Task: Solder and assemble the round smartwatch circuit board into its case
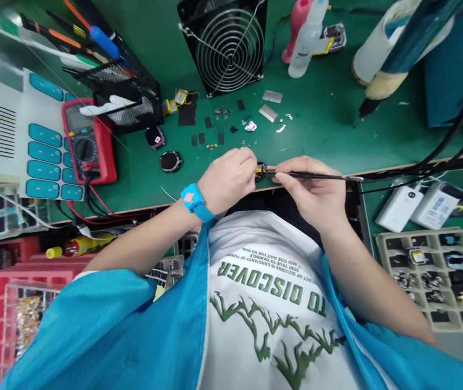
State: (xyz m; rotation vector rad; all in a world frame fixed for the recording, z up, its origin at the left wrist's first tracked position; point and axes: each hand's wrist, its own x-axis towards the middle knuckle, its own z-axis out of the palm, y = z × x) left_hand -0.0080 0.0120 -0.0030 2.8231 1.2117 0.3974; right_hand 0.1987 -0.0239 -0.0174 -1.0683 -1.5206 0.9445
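Near the front edge of the green bench, my left hand (231, 176) is closed round a small dark device with a yellow part (260, 171). A blue strap is on that wrist. My right hand (312, 187) pinches a thin dark tool (320, 176), like tweezers, whose tip reaches the device from the right. The left fingertips hide much of the device. Just beyond my hands lie small loose parts (250, 126), and a round black watch (170, 161) rests to the left.
A fan (231, 49) stands at the back. Left are a red multimeter (89, 142) and a black mesh tool holder (134, 100). A clear bottle (304, 46), a soldering iron (393, 70) and cables are at the right, with a parts tray (432, 279) lower down.
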